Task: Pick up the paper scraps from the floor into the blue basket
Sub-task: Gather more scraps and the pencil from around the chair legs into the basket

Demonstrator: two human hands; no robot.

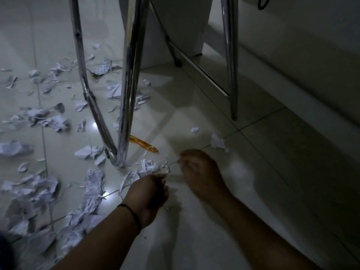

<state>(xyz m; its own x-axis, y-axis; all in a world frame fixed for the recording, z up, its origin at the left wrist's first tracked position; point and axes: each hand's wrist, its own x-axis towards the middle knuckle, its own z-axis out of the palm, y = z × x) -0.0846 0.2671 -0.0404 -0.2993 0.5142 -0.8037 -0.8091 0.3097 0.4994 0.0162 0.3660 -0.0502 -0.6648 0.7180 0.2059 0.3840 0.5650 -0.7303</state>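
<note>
gathering thin paper strips point(149, 166) on the tiled floor point(194, 240) just beside the foot of the chrome chair legs point(118, 160), both hands low over them. left hand point(150, 193) curling its fingers down toward the strips, grip hidden under the knuckles and blurred, so unable to tell whether holding anything. right hand point(200, 172) seeming to be pinching one thin strip at the fingertips, the rest of the fingers loosely bent. sweeping the loose strips together between the two hands looks better than lifting them one by one. steering clear of the orange pen point(144, 146) lying close by, since it is not paper. leaving for later the bigger scraps point(46, 121) spread well to the left and the small piece point(217, 142) just beyond the right hand. blue basket not in view, so carrying blind
</note>
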